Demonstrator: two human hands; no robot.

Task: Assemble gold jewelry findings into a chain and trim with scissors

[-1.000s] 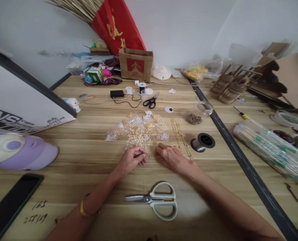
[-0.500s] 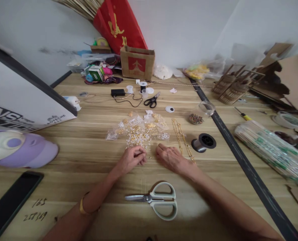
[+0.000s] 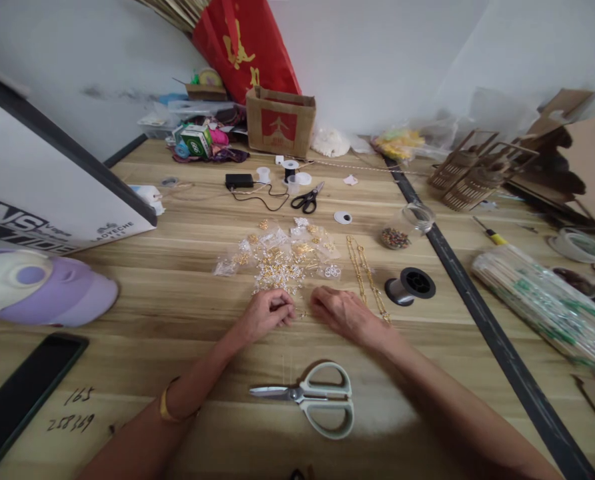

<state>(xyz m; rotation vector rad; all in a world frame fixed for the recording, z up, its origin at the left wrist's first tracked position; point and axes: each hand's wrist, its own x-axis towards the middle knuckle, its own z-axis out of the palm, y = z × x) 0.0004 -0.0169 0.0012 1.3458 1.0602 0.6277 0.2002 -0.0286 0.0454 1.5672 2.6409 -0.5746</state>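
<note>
My left hand (image 3: 267, 312) rests on the table with its fingers curled and pressed together. Whatever may be between them is too small to make out. Across a narrow gap, my right hand (image 3: 338, 311) lies palm down with bent fingers, and its fingertips are hidden from view. A few tiny gold bits (image 3: 302, 315) lie between the two hands. Just beyond my left hand spreads a pile of small clear and gold beads (image 3: 278, 275), with several small plastic bags around it. A gold chain (image 3: 356, 267) lies beyond my right wrist. Light-handled scissors (image 3: 322, 400) lie nearer to me.
A spool of thin wire (image 3: 410, 287) and a jar of dark beads (image 3: 395, 239) stand at the right. Black scissors (image 3: 307, 199) lie farther back. A phone (image 3: 30, 400) and a purple-white object (image 3: 47, 287) are at the left; packed sticks (image 3: 542, 307) lie far right.
The view has shifted slightly, so the things on the table appear a little to the right. Both hands stay nearly in place, with their fingers still curled.
</note>
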